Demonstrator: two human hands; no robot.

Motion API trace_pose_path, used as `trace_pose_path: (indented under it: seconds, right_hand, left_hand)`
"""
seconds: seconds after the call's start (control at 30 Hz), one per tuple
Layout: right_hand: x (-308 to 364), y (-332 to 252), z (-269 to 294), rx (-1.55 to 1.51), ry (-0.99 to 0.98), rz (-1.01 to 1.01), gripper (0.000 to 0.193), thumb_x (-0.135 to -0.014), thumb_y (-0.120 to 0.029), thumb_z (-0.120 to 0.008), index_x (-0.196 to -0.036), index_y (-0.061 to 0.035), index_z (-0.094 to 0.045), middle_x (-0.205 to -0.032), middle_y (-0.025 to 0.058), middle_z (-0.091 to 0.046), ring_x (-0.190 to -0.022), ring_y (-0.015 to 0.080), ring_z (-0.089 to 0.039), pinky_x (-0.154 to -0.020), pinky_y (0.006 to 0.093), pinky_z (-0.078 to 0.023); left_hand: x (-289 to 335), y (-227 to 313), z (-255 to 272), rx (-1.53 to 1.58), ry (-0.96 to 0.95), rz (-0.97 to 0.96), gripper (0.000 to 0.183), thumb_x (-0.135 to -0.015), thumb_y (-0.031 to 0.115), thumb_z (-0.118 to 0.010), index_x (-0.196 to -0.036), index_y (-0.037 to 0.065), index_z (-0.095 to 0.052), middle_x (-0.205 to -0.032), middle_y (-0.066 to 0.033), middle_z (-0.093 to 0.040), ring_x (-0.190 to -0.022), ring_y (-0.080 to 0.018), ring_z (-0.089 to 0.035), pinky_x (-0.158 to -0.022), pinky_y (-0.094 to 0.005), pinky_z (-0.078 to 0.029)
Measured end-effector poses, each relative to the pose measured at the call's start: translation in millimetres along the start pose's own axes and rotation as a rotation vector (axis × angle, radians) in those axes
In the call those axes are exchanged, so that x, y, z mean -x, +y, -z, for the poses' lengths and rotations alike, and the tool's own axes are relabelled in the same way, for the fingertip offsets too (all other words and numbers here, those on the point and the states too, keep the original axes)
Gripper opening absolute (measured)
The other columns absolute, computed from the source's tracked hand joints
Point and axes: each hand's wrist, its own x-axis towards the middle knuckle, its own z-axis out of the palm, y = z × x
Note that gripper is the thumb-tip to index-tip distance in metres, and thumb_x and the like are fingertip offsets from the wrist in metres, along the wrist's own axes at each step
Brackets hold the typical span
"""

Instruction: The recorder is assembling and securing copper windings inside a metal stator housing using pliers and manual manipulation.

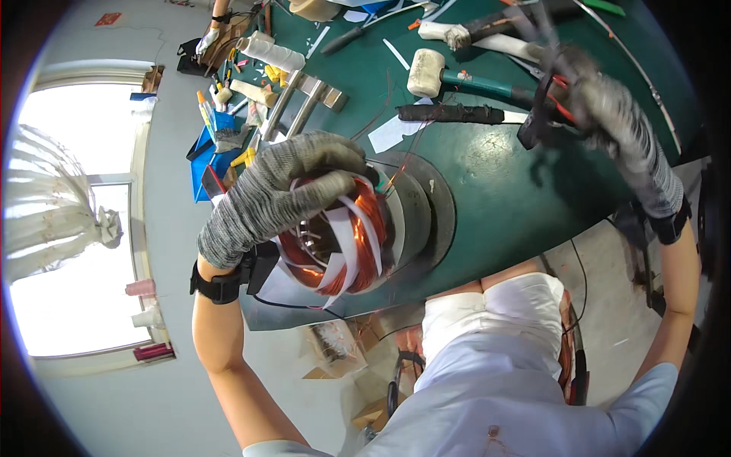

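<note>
My left hand [293,186], in a grey knit glove, curls over the upper rim of a motor stator wound with copper wire [369,228]. White insulating strips [345,244] wrap the coils and stick out around the open bore. The stator rests against a round grey metal base [434,206] near the table's front edge. Over the right part of the table, my right hand [605,107], also gloved, is smeared by motion. Its fingers close round a tool with red and black handles [562,99]; its exact kind is blurred. Thin copper wires [403,164] rise from the stator.
On the green table [502,190] lie a white-headed mallet [426,72], a black-wrapped bar [453,113], a metal frame [308,99] and a thread spool [270,53]. A blue bin [217,145] stands at left. Another person's gloved hand [206,39] shows at the far left.
</note>
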Motion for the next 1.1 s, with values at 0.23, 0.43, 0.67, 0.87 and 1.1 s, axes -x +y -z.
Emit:
trace_pose_path:
  seconds: [0.23, 0.43, 0.67, 0.87, 1.1]
  right_hand:
    - [-23.1, -20.7, -75.8, 0.104, -0.321, -0.022, 0.034, -0.079, -0.028, -0.06, -0.096, 0.0024, -0.056, -0.087, 0.0076, -0.054, -0.078, 0.0137, -0.056, -0.067, 0.0298, -0.045]
    - [-38.0, 11.2, -79.0, 0.499, -0.318, 0.417, 0.032, -0.083, -0.022, -0.056, -0.107, -0.0021, -0.057, -0.11, 0.017, -0.053, -0.095, 0.0298, -0.056, -0.08, 0.0362, -0.047]
    - [-47.8, -21.6, -92.2, 0.488, -0.461, 0.242, 0.031, -0.083, -0.022, -0.056, -0.106, -0.0013, -0.057, -0.107, 0.0172, -0.053, -0.093, 0.0307, -0.055, -0.08, 0.0369, -0.047]
    - [-52.9, -37.5, -96.8, 0.485, -0.567, 0.059, 0.031, -0.083, -0.022, -0.056, -0.105, -0.0006, -0.056, -0.104, 0.0174, -0.053, -0.091, 0.0314, -0.055, -0.079, 0.0375, -0.047]
    - [-62.0, -54.1, -96.7, 0.454, -0.668, -0.135, 0.03, -0.083, -0.022, -0.056, -0.103, 0.0002, -0.056, -0.1, 0.0175, -0.053, -0.089, 0.0323, -0.055, -0.078, 0.0382, -0.046]
  left_hand:
    - [-12.9, 23.6, -6.4, 0.072, 0.094, 0.161, 0.011, -0.079, 0.01, -0.061, -0.086, 0.001, -0.063, -0.094, -0.0083, -0.061, -0.087, -0.0177, -0.058, -0.08, -0.0303, -0.045]
    - [-17.9, 7.4, -8.1, 0.017, 0.095, 0.101, 0.012, -0.078, 0.011, -0.061, -0.083, 0.0, -0.063, -0.088, -0.0094, -0.062, -0.098, -0.0239, -0.056, -0.086, -0.0359, -0.043]
    - [-15.2, 8.2, -4.3, -0.05, 0.077, 0.021, 0.014, -0.079, 0.012, -0.061, -0.085, 0.0, -0.064, -0.089, -0.0098, -0.062, -0.094, -0.0233, -0.058, -0.083, -0.0344, -0.045]
    - [-14.4, 13.0, -9.5, 0.063, 0.111, 0.12, 0.015, -0.078, 0.013, -0.06, -0.083, -0.001, -0.064, -0.09, -0.0119, -0.064, -0.104, -0.028, -0.055, -0.095, -0.0406, -0.037]
    - [-12.0, 12.5, -10.3, 0.029, 0.123, 0.111, 0.016, -0.078, 0.013, -0.059, -0.084, -0.001, -0.064, -0.089, -0.0116, -0.065, -0.104, -0.028, -0.055, -0.095, -0.0402, -0.038]
